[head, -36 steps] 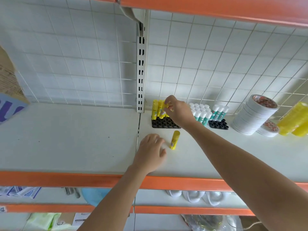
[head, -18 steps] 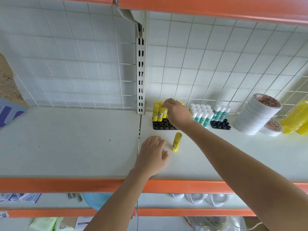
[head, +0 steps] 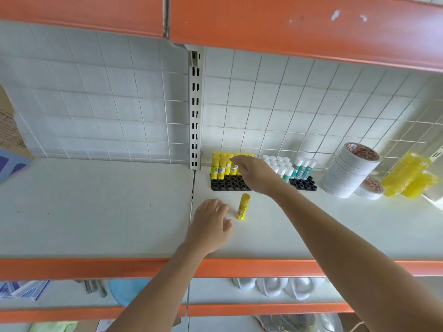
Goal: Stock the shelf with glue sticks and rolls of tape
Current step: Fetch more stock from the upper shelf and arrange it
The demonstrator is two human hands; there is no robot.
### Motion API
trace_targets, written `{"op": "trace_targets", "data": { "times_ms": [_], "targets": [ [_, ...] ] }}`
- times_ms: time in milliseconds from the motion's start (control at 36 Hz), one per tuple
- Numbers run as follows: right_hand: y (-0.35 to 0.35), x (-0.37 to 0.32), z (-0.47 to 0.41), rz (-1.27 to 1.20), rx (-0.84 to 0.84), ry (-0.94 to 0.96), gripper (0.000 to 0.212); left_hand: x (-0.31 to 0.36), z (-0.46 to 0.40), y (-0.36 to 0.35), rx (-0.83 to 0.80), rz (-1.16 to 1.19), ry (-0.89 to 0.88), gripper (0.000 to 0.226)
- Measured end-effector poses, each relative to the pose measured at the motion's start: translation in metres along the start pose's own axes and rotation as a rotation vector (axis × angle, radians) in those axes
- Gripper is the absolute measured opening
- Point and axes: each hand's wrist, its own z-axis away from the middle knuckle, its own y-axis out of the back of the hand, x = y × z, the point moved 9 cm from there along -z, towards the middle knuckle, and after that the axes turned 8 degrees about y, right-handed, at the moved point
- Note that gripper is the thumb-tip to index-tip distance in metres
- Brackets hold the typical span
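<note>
yellow glue sticks (head: 225,164): back rows of the black holder tray (head: 230,185) filled, front sockets vacant. one loose yellow glue stick (head: 243,206) lies on the white shelf (head: 96,207), just beside your left hand (head: 211,226), which rests flat, fingers relaxed, gripping nothing. your right hand (head: 256,173) hovers over the tray, fingers extended, holding nothing visible. white-capped glue sticks (head: 285,166): second tray (head: 303,184) part filled. tape rolls (head: 352,171): stacked at right, yellow rolls (head: 407,176) beyond. estimate: stocking well under way; loose stick and open sockets remain.
</note>
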Motion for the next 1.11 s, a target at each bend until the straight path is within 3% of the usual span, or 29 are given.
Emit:
{"op": "trace_targets", "data": {
  "times_ms": [111, 222, 417, 639, 778, 917, 1111],
  "targets": [
    [0.013, -0.006, 0.041, -0.098, 0.220, 0.090, 0.021, -0.001, -0.001, 0.003, 0.038, 0.012, -0.002, 0.032],
    [0.010, -0.003, 0.072, -0.064, 0.320, 0.087, 0.014, 0.001, -0.002, 0.004, 0.054, 0.024, 0.002, 0.030],
    [-0.010, 0.009, 0.088, 0.032, 0.324, -0.033, 0.028, 0.001, -0.002, 0.002, 0.048, 0.031, -0.012, 0.027],
    [-0.008, 0.020, 0.065, -0.039, 0.372, -0.038, 0.010, -0.001, -0.002, 0.001, 0.044, 0.021, 0.001, 0.033],
    [0.003, 0.025, 0.037, -0.107, 0.428, -0.051, 0.012, 0.002, 0.001, 0.003, 0.034, 0.032, 0.007, 0.055],
    [-0.003, 0.028, 0.005, -0.078, 0.432, -0.040, 0.010, 0.001, 0.000, 0.001, 0.007, 0.013, 0.007, 0.035],
    [-0.016, 0.033, -0.016, 0.000, 0.381, -0.050, 0.011, 0.002, 0.000, 0.002, -0.002, 0.019, 0.016, 0.044]
  ]
}}
